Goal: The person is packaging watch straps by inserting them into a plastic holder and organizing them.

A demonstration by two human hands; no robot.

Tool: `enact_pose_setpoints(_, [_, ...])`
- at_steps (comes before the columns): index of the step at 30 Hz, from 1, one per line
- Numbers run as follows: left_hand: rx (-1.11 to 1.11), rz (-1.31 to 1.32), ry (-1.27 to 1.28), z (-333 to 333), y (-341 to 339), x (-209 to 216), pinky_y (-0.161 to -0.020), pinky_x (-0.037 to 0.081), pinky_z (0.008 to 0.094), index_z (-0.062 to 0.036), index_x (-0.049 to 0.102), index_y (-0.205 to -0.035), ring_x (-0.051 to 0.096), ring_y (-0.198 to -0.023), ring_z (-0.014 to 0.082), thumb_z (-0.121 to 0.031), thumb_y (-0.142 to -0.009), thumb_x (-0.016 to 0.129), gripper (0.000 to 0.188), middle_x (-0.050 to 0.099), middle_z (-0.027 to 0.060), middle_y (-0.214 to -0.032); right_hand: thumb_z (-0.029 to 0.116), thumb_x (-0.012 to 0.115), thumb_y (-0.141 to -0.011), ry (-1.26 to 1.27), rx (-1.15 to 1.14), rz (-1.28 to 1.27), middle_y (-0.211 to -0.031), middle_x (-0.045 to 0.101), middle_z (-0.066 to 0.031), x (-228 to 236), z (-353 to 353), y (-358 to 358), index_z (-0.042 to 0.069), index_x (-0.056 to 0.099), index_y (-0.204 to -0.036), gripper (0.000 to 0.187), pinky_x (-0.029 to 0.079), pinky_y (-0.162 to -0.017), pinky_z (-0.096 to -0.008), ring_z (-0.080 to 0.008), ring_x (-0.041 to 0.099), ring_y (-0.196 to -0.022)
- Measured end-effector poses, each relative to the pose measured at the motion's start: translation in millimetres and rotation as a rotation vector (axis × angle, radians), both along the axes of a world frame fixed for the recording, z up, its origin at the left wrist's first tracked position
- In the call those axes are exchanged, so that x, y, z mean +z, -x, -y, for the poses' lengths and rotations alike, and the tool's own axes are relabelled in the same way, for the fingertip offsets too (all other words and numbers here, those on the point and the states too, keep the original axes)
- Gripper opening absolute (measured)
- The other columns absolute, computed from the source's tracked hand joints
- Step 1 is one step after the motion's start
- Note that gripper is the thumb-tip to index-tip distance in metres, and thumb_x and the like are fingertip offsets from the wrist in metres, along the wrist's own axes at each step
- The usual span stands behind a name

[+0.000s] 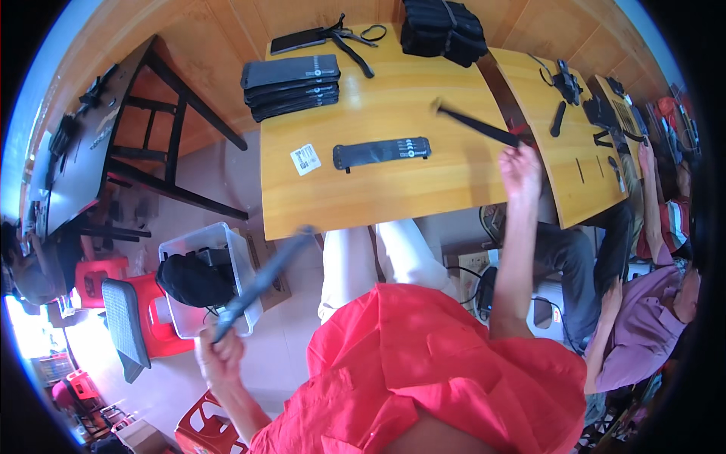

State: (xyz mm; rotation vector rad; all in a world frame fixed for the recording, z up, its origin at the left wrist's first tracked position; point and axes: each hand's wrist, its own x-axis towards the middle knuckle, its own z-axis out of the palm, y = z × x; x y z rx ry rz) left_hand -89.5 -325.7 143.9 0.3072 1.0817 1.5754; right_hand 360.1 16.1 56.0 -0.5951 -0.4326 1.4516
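Note:
My left hand is low at the left, below the table edge, gripping a long dark strap that points up toward the wooden table. The strap is blurred. My right hand is at the table's right edge, closed on another black strap that slants up and left over the tabletop. Between them a flat black strap with white markings lies on the table beside a small white label.
A stack of folded black pieces and a black pile sit at the table's far side. A clear plastic bin holding dark items stands on the floor at left, by red stools. A person in purple sits at right.

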Motion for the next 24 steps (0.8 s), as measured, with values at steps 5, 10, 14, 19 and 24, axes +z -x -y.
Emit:
enact_pose_setpoints(5, [0.089, -0.227, 0.093, -26.4, -13.2, -6.8, -0.032, 0.026, 0.0209, -0.0082, 0.040, -0.061, 0.032, -0.036, 0.0062, -0.031, -0.091, 0.044, 0.038, 0.034, -0.0018, -0.048, 0.019, 0.054, -0.082, -0.015, 0.083, 0.434, -0.073, 0.055, -0.0036, 71.5, 31.7, 37.0, 0.005, 0.055, -0.083, 0.014, 0.036, -0.051, -0.0233, -0.0091, 0.048, -0.062])
enact_pose_setpoints(10, [0.045, -0.575, 0.190, -96.7, -51.8, -39.1, -0.043, 0.034, 0.0222, -0.0056, 0.045, -0.065, 0.041, -0.046, 0.0084, -0.030, -0.092, 0.040, 0.037, 0.041, -0.0002, -0.055, 0.016, 0.050, -0.085, -0.241, 0.267, 0.675, -0.072, 0.051, -0.0014, 86.0, 50.3, 51.7, 0.002, 0.055, -0.080, 0.016, 0.035, -0.049, -0.0182, -0.0054, 0.046, -0.056])
enact_pose_setpoints(14, [0.006, -0.443, 0.159, -127.3, -73.2, -73.1, -0.043, 0.036, 0.0217, -0.0008, 0.057, -0.086, 0.041, -0.046, 0.0075, -0.026, -0.092, 0.046, 0.028, 0.043, -0.0011, -0.057, 0.008, 0.053, -0.087, -0.356, 0.367, 0.965, -0.062, 0.052, -0.0010, 88.6, 64.0, 46.2, -0.002, 0.059, -0.091, 0.013, 0.040, -0.048, -0.0187, -0.0059, 0.049, -0.051])
enact_pose_setpoints(19, [0.108, -0.312, 0.250, -154.6, -97.4, -127.5, -0.041, 0.046, 0.0224, 0.0007, 0.057, -0.087, 0.056, -0.044, 0.0130, -0.028, -0.093, 0.047, 0.031, 0.053, 0.0040, -0.056, 0.009, 0.054, -0.088, -0.325, 0.460, 1.036, -0.068, 0.061, -0.0070, 95.3, 77.3, 49.2, -0.004, 0.058, -0.091, 0.015, 0.053, -0.058, -0.0252, -0.0135, 0.063, -0.060])
enact_pose_setpoints(24, [0.113, -0.496, 0.371, -157.2, -94.8, -126.8, -0.035, 0.045, 0.0240, 0.0035, 0.058, -0.075, 0.053, -0.037, 0.0144, -0.032, -0.092, 0.047, 0.041, 0.053, 0.0070, -0.049, 0.007, 0.054, -0.088, -0.309, 0.524, 0.939, -0.070, 0.063, -0.0092, 92.5, 78.7, 46.1, -0.005, 0.059, -0.089, 0.013, 0.053, -0.059, -0.0245, -0.0158, 0.065, -0.063])
